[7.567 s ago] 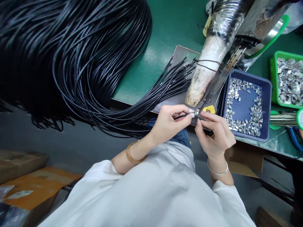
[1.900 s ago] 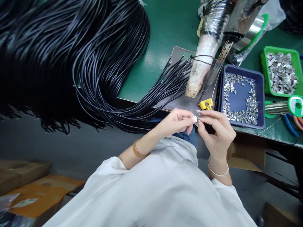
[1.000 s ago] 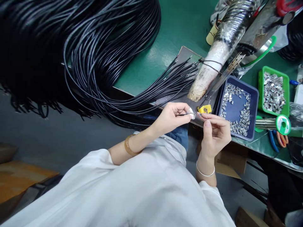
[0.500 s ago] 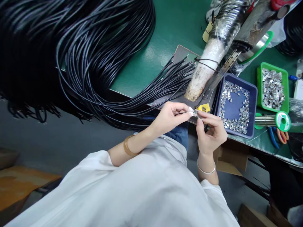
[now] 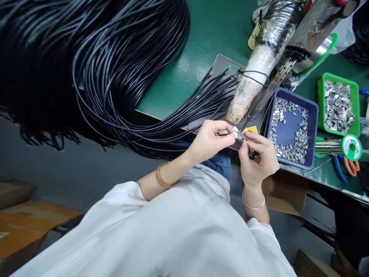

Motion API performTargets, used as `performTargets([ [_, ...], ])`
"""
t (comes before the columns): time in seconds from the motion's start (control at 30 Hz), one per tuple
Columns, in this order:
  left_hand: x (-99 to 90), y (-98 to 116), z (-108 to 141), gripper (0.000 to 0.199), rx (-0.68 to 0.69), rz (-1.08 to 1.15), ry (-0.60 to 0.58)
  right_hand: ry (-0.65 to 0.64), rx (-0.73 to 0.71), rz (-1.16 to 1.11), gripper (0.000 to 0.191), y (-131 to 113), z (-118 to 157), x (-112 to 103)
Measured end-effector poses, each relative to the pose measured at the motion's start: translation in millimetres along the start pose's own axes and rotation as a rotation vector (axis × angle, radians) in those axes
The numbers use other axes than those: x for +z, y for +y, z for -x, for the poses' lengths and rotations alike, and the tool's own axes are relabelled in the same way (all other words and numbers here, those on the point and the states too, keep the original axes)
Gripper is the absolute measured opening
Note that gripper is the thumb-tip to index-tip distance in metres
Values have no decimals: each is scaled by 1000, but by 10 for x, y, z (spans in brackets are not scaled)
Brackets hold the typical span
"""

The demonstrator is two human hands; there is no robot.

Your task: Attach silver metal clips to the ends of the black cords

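My left hand (image 5: 209, 140) pinches a black cable close to its end, with white coverings on the fingertips. At the cable's end is a small silvery piece (image 5: 240, 135), its details too small to tell. My right hand (image 5: 258, 157) is closed in a pinch beside that piece; what lies between its fingertips is too small to make out. Just behind the fingers shows a yellow object (image 5: 250, 130). Above both hands hangs the tip of a white wrapped tube (image 5: 239, 105). Black cables (image 5: 173, 123) lie in a bundle to the left, their ends on a dark board (image 5: 223, 63).
A blue tray (image 5: 313, 132) and a green tray (image 5: 357, 104) hold small metal pieces on the right. Near them are a solder spool (image 5: 351, 147) and orange-handled pliers (image 5: 348, 165). A metal tube (image 5: 311, 32) slants over the green table (image 5: 210, 23).
The view has shifted slightly, so the trays sit further right. Both hands stay together at the cable end, with the right fingertips moved slightly around the small piece.
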State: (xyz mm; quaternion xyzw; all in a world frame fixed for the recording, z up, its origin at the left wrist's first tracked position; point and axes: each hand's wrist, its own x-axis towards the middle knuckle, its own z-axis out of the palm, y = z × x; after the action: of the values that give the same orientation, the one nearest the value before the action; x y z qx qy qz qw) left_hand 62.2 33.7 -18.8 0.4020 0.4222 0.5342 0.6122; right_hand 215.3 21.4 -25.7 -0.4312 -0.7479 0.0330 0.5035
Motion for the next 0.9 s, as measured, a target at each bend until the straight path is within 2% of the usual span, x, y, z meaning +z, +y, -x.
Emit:
performTargets([
  [0.43,10,69,2,9,28,31,-2,16,-17,-3,20,-75,-60,10],
  [0.63,-32,44,5,9,15,-35,-42,19,-8,-50,23,-44,-37,16],
  [0.9,10,22,28,10,9,-39,-7,40,-2,18,21,-56,-67,11],
])
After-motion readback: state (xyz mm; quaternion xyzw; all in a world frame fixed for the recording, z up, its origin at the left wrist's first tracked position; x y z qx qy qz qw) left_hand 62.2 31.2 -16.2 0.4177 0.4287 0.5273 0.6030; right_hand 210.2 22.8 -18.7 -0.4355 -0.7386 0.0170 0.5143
